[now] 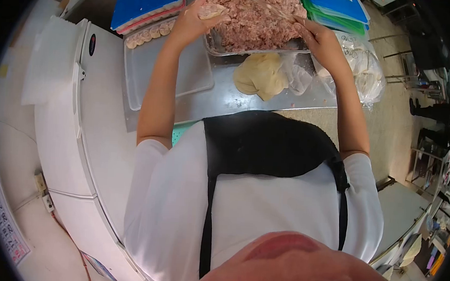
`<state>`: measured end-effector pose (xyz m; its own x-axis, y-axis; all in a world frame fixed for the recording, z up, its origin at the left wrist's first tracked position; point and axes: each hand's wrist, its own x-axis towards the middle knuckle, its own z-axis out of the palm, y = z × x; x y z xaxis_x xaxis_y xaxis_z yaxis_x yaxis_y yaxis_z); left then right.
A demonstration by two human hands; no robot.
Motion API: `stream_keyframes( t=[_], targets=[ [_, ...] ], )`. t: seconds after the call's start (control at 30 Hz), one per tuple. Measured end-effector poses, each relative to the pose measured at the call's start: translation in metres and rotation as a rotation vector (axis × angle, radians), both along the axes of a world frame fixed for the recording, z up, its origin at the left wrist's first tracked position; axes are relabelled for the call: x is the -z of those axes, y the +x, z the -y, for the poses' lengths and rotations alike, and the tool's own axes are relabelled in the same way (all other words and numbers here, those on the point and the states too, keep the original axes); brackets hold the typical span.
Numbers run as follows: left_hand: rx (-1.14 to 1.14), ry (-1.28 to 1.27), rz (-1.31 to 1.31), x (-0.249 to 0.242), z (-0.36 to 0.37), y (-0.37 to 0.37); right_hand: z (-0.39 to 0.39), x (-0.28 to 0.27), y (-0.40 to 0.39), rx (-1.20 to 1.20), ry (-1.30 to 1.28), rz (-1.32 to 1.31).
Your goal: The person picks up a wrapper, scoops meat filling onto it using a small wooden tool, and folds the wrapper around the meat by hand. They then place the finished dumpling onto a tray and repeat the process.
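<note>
My left hand [193,21] is curled around a pale dumpling wrapper [212,11] at the left edge of the meat tray. Ground meat filling [260,27] is heaped in a clear tray [222,52]. Over the tray's right side, the fingers of my right hand [317,40] are closed; a thin, shiny streak runs from them across the meat, and I cannot make out what it is. Nearer my body lies a stack of round yellowish wrappers [262,76], with crumpled clear plastic [296,77] beside it.
Left of the meat, a translucent flat tray [169,78] holds a row of dumplings [151,34] along its far edge. Behind it are stacked trays with a blue lid [147,4]. Blue and green lids [341,8] and a plastic bag [363,66] sit right. A white refrigerator [104,92] stands left.
</note>
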<state>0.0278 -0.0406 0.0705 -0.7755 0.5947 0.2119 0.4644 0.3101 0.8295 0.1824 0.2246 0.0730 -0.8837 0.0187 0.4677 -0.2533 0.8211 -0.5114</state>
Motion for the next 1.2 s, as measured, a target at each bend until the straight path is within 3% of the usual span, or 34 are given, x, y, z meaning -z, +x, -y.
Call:
stream_keyframes(
  t=[0.1,0.13,0.2,0.27,0.33,0.43,0.57,0.63,0.77,0.9,1.03,1.13,1.2],
  targets=[
    [-0.118,-0.023,-0.369,0.023,0.002,-0.017,0.041,-0.003,-0.008,-0.093,0.119,-0.134],
    [-0.122,-0.003,-0.239,0.022,0.007,-0.015,0.043,0.009,-0.014,-0.041,0.2,0.093],
    [-0.138,0.038,0.023,0.014,0.016,-0.011,0.048,0.007,-0.014,-0.056,0.139,0.143],
    [-0.165,0.069,-0.146,0.029,0.047,-0.036,0.043,0.0,-0.01,-0.048,0.101,0.193],
    [-0.268,0.005,-0.204,0.046,0.09,-0.052,0.021,0.024,0.001,0.009,-0.046,0.186],
    [-0.387,-0.101,0.01,0.103,0.14,-0.079,-0.002,0.042,0.02,0.147,-0.296,0.287],
    [-0.454,-0.358,-0.098,0.15,0.148,-0.083,-0.019,0.043,0.056,0.228,-0.74,0.44],
    [-0.443,-0.433,-0.154,0.155,0.129,-0.078,-0.023,0.041,0.066,0.287,-0.766,0.404],
    [-0.515,-0.307,-0.199,0.156,0.097,-0.077,-0.043,0.032,0.079,0.429,-0.825,0.317],
    [-0.554,-0.377,-0.347,0.191,0.076,-0.109,-0.102,0.032,0.103,0.575,-0.75,0.126],
    [-0.546,-0.487,-0.35,0.198,0.074,-0.12,-0.224,0.046,0.146,0.775,-0.753,-0.077],
    [-0.452,-0.468,-0.426,0.183,0.076,-0.105,-0.309,0.069,0.177,1.09,-0.628,-0.104],
    [-0.462,-0.521,-0.504,0.149,0.054,-0.066,-0.352,0.091,0.192,1.313,-0.497,0.034]
  ],
)
